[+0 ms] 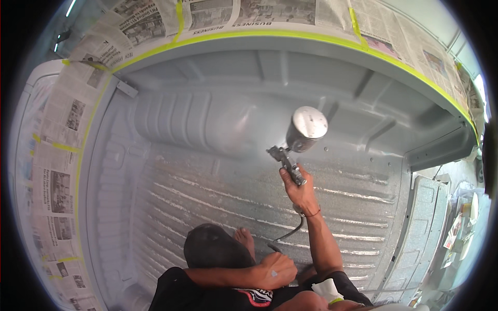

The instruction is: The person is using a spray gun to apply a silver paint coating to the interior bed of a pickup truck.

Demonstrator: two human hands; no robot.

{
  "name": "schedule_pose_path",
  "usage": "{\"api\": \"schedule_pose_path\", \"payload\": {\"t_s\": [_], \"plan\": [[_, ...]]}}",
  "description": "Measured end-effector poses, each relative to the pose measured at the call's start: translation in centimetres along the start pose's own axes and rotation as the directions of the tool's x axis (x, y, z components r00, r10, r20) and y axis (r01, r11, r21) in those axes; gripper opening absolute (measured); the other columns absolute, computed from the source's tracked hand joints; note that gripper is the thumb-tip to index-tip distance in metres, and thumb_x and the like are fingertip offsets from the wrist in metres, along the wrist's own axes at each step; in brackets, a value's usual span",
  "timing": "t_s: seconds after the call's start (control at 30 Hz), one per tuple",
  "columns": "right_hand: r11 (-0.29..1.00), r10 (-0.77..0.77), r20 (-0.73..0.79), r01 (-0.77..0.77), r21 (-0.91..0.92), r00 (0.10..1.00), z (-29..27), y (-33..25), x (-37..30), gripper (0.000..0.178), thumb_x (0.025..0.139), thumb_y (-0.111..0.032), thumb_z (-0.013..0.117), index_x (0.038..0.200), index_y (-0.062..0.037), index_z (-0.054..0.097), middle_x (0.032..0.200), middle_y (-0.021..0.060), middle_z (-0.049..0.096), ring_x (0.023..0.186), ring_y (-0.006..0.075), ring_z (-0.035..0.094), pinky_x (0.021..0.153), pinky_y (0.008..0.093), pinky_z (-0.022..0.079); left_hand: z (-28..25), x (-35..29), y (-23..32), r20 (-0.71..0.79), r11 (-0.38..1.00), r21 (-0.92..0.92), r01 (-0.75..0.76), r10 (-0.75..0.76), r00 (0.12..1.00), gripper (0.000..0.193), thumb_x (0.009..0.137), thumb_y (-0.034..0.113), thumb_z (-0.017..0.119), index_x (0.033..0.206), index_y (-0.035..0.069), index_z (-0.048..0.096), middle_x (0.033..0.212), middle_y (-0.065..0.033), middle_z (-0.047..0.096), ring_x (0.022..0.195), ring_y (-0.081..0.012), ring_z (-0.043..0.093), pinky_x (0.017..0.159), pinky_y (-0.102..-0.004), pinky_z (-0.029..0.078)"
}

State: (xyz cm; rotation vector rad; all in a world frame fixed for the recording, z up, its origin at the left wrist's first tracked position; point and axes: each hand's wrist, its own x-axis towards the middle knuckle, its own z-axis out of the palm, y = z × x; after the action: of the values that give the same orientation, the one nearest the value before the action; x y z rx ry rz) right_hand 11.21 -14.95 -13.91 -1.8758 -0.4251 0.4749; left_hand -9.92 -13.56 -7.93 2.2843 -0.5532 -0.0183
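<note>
My right hand point(301, 193) is wrapped round the grip of a spray gun point(285, 161), held out over the floor toward the far side wall. A round metal paint cup point(308, 129) sits on top of the gun, its lid spotted. Pale mist hangs at the nozzle, beside the wheel arch point(233, 122). From below the grip a dark air hose point(293, 233) curves down to my left hand point(278, 270). That hand is closed round the hose near my lap, and the forearm lies across my body. Its fingertips are mostly hidden.
I crouch in a grey pickup bed with a ribbed, partly coated floor point(207, 194). Newspaper point(277, 13) held by yellow tape point(238, 34) covers the rims at the far side and left. The tailgate point(421, 223) lies at the right, with odds and ends beyond it.
</note>
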Motion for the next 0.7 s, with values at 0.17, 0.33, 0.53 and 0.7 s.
{"api": "schedule_pose_path", "payload": {"t_s": [0.17,0.33,0.53,0.7], "plan": [[0.991,-0.008,0.387,-0.045,0.128,0.922,-0.5,-0.4,0.9,0.031,0.089,-0.029,0.068,0.092,0.0015,0.064,0.065,0.0131,0.061,0.061,0.0179,0.057,0.059,0.0372,0.044,-0.5,0.4,0.3,0.007,0.998,-0.046,0.037,-0.037,0.999,0.013,0.079,0.016,0.063,0.076,0.007,0.054,0.063,-0.0079,0.051,0.057,-0.0277,0.058,0.049,-0.0406,0.043],[1.000,-0.023,0.056,0.023,0.005,0.998,-0.6,-1.7,2.2,0.031,0.091,-0.028,0.066,0.094,0.0023,0.062,0.065,0.0141,0.061,0.059,0.0215,0.057,0.059,0.0367,0.044,-0.2,0.1,0.2,-0.054,0.999,-0.024,0.045,-0.046,0.997,0.014,0.079,0.016,0.063,0.080,0.006,0.053,0.066,-0.0076,0.049,0.059,-0.0280,0.056,0.050,-0.0413,0.042],[0.995,-0.100,-0.400,0.098,-0.026,0.911,0.3,1.2,0.9,0.026,0.093,-0.023,0.062,0.098,0.0023,0.057,0.075,0.0166,0.062,0.062,0.0224,0.057,0.058,0.0373,0.044,-0.7,-0.4,-1.0,-0.142,0.986,-0.164,0.023,-0.047,0.989,0.011,0.077,0.014,0.062,0.079,0.006,0.053,0.065,-0.0087,0.049,0.058,-0.0288,0.056,0.049,-0.0417,0.041],[0.998,0.053,-0.117,-0.055,-0.011,0.992,1.4,1.5,-2.4,0.023,0.092,-0.019,0.062,0.099,0.0028,0.057,0.071,0.0140,0.061,0.065,0.0162,0.057,0.058,0.0353,0.045,1.6,0.8,-0.6,0.223,0.989,0.041,0.139,-0.144,0.964,0.016,0.069,0.023,0.059,0.061,0.010,0.054,0.058,-0.0089,0.051,0.049,-0.0234,0.047,0.054,-0.0366,0.032]]}}
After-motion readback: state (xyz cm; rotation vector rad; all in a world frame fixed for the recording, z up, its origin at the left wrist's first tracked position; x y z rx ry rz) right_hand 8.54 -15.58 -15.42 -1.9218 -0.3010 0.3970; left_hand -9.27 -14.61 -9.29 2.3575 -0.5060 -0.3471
